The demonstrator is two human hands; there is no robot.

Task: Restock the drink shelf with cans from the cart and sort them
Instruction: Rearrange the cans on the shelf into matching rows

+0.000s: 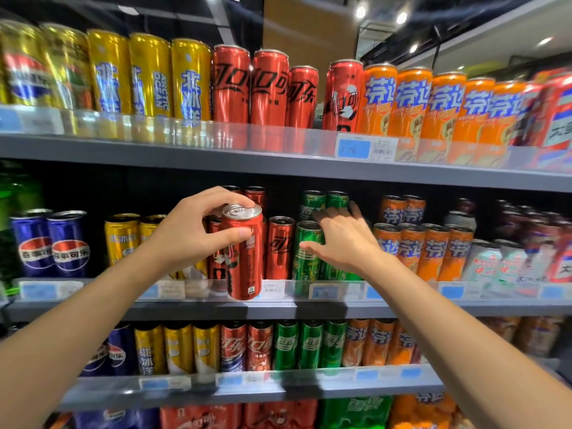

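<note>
My left hand (192, 230) grips a tall red cola can (244, 261) by its top, holding it upright in front of the middle shelf (402, 305), just ahead of the red cans (280, 247) standing there. My right hand (343, 239) reaches into the same shelf, fingers spread and resting against the front green can (306, 252), thumb on its side. More green cans (325, 202) stand behind it. The cart is not in view.
The top shelf (185, 153) holds gold, red and orange cans. On the middle shelf stand blue cans (52, 243) at left and orange cans (424, 249) at right. A lower shelf (247, 388) carries the same colours in rows. Price tags (365, 148) line the shelf rails.
</note>
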